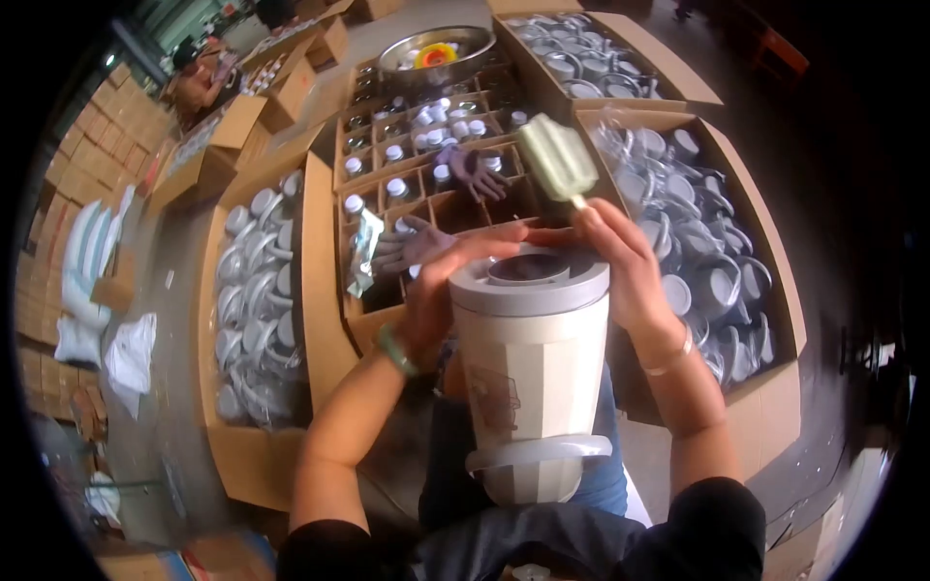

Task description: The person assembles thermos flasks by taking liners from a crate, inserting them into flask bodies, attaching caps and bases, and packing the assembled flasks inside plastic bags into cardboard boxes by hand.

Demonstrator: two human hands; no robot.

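A white faceted tumbler [533,373] stands upright in front of my body, with a grey rim, a dark round opening and a small printed picture. A light grey ring-like part [538,451] crosses it low down. My left hand [455,276] curves around the far left side of the rim, fingers reaching across behind it; part of their contact is hidden. With bent fingers my right hand [625,261] pinches the stick of a pale green ice pop [559,157] above the rim, palm close to the tumbler's right side.
Ahead, a divided carton [329,208] holds bottles with white caps, purple-grey gloves [473,172] and a crumpled wrapper [364,254]. A metal bowl [475,39] sits at its far end. Cartons of grey handled parts flank me, left [257,290] and right [712,242]. Another person [199,82] is at far left.
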